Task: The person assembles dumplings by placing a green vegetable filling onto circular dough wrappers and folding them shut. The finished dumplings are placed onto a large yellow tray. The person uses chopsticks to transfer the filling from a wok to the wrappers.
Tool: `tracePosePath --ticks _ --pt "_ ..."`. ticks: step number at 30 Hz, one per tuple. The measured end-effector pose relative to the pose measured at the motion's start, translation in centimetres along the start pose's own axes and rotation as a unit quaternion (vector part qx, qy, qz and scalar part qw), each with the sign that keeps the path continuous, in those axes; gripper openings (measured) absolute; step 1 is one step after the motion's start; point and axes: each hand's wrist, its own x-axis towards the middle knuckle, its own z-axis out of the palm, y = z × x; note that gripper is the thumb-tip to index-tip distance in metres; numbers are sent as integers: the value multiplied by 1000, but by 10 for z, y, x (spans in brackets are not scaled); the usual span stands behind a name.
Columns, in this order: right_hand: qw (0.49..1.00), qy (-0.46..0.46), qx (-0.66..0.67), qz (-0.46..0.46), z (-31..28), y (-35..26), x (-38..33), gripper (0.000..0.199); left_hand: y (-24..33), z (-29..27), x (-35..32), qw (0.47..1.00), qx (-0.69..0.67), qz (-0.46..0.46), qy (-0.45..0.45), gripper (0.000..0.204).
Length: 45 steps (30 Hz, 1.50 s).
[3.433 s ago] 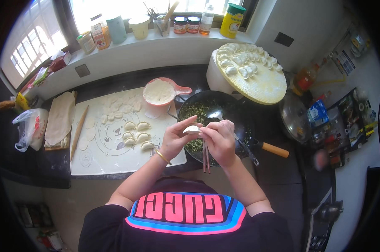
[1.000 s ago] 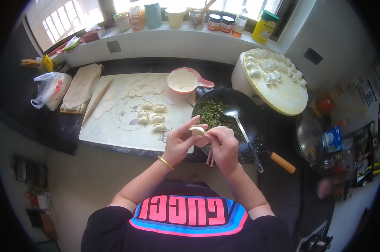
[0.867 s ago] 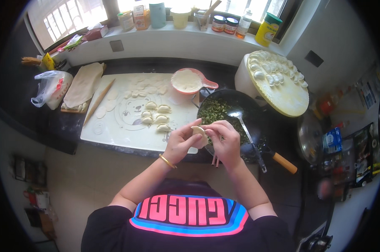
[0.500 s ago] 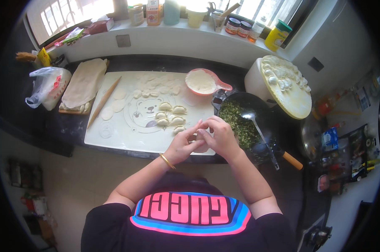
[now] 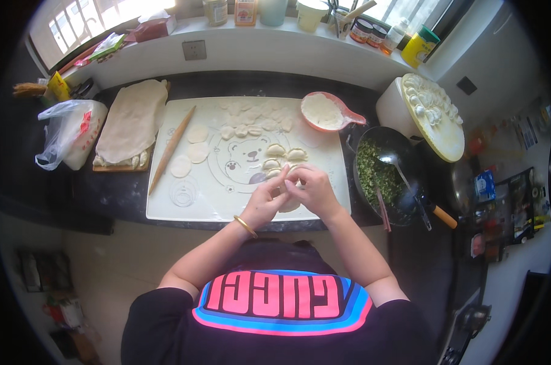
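Note:
My left hand [image 5: 265, 201] and my right hand [image 5: 313, 190] meet over the front of the white mat [image 5: 226, 208]. Between them they pinch a dumpling [image 5: 290, 206], partly hidden by the fingers. Just beyond the hands lie several folded dumplings [image 5: 276, 150]. Farther back on the mat are small dough pieces and overlapping flour-dusted rounds [image 5: 242, 130]. Three flat round wrappers [image 5: 197, 134] rest to the left, beside a wooden rolling pin [image 5: 172, 149].
To the right stands a wok [image 5: 415, 182] of chopped green filling [image 5: 373, 167], with a metal spoon [image 5: 403, 176] and chopsticks [image 5: 383, 210]. A pink strainer-shaped bowl of flour [image 5: 322, 112] sits behind. Finished dumplings cover a round board [image 5: 442, 135]. A dough sheet [image 5: 131, 118] and plastic bag [image 5: 71, 131] are left.
The view has shifted, so the mat and wok sit farther right in the picture. Both hands stay together at the dumpling, fingers slightly moved. The chopsticks in the wok now show.

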Motion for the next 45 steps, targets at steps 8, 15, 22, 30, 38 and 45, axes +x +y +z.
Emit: tracePosePath --ticks 8,15,22,30,38,45 --pt "992 8 94 87 13 -6 2 9 -1 -25 -5 999 -37 -14 -3 59" --pt "1000 27 -1 -5 25 -6 6 7 0 -26 -9 997 -59 -45 1 53" --pt "994 13 66 84 19 -1 4 7 4 -28 -9 990 -115 -66 42 44" --pt "993 -14 45 108 18 -9 10 6 2 -33 -9 994 -89 -53 39 45" --pt "999 -8 22 34 31 -8 10 5 -13 -41 -6 1000 -1 -1 14 47" --pt "995 33 71 64 39 -10 3 5 -13 -42 -8 999 14 -18 44 45"
